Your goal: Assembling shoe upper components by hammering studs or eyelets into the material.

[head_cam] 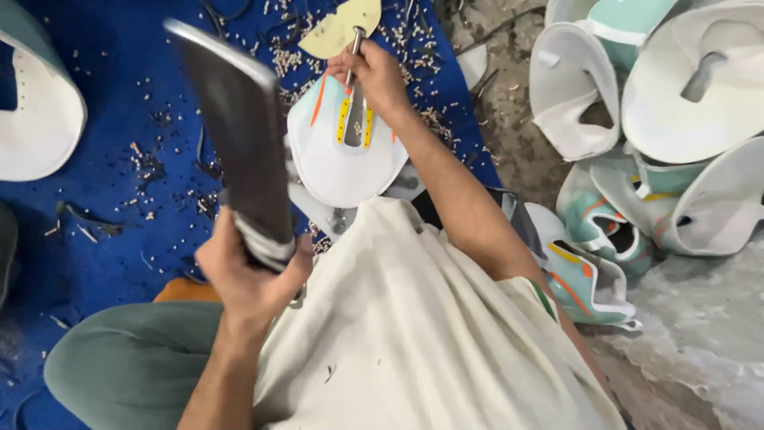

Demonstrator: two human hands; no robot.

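Observation:
My left hand (251,275) grips the wrapped end of a long dark flat metal bar (239,127), raised and tilted above the blue mat (119,215). My right hand (378,76) holds a thin metal punch (352,56) upright on a white and mint shoe upper (342,151) with orange and yellow stripes. That upper lies flat on the mat in front of my lap. A pale yellow cut piece (342,28) lies just beyond the punch.
Small punched scraps litter the blue mat. A pile of similar white and mint shoe uppers (660,127) lies on the grey floor at the right. Another white upper (36,119) sits at the left edge. My cream shirt and green trousers fill the foreground.

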